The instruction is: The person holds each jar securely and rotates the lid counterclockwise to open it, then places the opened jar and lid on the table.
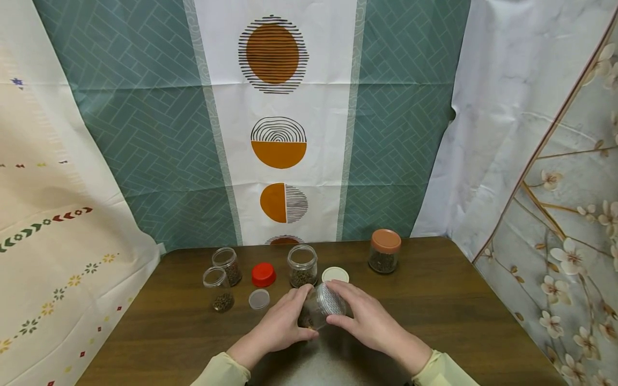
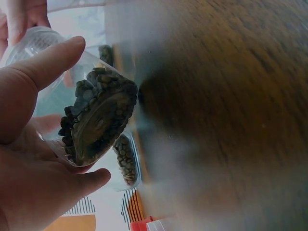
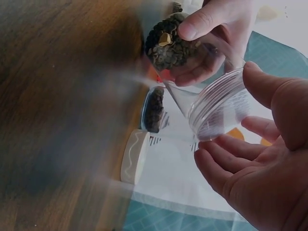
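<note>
A clear jar (image 1: 314,315) with dark pebble-like pieces at its bottom is tilted above the table, its mouth toward the right. My left hand (image 1: 282,326) grips the jar's body, thumb on the near side and fingers around the far side. At the jar's mouth sits a clear ridged lid (image 3: 224,106). My right hand (image 1: 369,317) holds this lid by its rim between thumb and fingertips. One yellowish piece (image 3: 165,39) shows among the dark ones in the right wrist view. Whether the lid is threaded on tightly, I cannot tell.
Two lidless jars, one nearer (image 1: 222,295) and one behind (image 1: 227,266), stand left. A red lid (image 1: 263,274) and clear disc lid (image 1: 259,299) lie beside them. Behind my hands are another lidless jar (image 1: 302,266) and a cream lid (image 1: 335,275). An orange-lidded jar (image 1: 384,252) stands back right.
</note>
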Motion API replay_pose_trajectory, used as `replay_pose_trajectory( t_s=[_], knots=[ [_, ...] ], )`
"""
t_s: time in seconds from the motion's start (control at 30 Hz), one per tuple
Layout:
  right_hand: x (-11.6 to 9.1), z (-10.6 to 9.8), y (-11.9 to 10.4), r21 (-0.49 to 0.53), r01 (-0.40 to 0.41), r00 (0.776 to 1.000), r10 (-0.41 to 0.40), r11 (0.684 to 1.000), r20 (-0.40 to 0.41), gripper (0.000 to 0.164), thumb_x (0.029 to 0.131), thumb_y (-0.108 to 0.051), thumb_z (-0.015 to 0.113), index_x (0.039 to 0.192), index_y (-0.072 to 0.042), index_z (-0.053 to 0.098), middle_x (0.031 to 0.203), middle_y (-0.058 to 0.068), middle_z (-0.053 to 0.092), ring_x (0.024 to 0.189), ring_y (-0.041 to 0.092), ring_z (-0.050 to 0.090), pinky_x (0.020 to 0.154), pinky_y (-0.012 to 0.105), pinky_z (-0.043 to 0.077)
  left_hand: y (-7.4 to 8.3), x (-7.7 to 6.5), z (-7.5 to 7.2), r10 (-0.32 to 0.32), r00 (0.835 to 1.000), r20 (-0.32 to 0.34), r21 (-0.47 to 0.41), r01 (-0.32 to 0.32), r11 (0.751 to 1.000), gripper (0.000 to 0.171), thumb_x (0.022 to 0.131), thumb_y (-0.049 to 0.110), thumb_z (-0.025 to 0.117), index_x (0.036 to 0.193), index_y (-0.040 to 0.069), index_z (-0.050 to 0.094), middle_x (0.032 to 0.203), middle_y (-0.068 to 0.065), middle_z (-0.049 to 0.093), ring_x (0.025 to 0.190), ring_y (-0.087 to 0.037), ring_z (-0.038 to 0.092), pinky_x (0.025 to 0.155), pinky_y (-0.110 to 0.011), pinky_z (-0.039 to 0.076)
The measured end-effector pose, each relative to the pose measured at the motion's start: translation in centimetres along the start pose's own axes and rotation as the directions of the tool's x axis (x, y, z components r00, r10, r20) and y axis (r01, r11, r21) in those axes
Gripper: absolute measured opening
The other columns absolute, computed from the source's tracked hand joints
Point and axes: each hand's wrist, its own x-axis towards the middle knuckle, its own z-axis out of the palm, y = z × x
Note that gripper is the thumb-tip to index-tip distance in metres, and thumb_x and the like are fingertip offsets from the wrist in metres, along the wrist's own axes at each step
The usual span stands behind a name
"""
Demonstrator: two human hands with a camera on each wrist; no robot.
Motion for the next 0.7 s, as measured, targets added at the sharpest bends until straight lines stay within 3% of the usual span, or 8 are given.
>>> replay_pose_trajectory(
  t_s=[0.3, 0.7],
  knots=[
    [0.06, -0.16, 0.03, -0.037, 0.055, 0.998, -0.056, 0.998, -0.016, 0.068, 0.098, -0.024, 0.087, 0.158, -0.013, 0.057, 0.159, 0.007, 0.057, 0.144, 0.028, 0.058, 0.112, 0.055, 0.051, -0.15, 0.02, 0.05, 0.007, 1.000, 0.002, 0.003, -0.007, 1.000, 0.099, 0.084, 0.035, 0.099, 0.162, 0.010, 0.041, 0.148, -0.016, 0.058, 0.132, -0.035, 0.059, 0.104, -0.057, 0.053],
    [-0.09, -0.35, 0.20, 0.001, 0.082, 0.996, -0.082, 0.997, 0.026, 0.078, 0.094, -0.015, 0.090, 0.161, -0.024, 0.051, 0.167, 0.002, 0.049, 0.148, 0.028, 0.054, 0.112, 0.056, 0.050, -0.31, 0.02, 0.11, 0.025, 1.000, -0.004, 0.018, -0.025, 1.000, 0.100, 0.083, 0.034, 0.100, 0.161, 0.010, 0.041, 0.146, -0.016, 0.059, 0.131, -0.035, 0.059, 0.105, -0.056, 0.053]
  ],
)
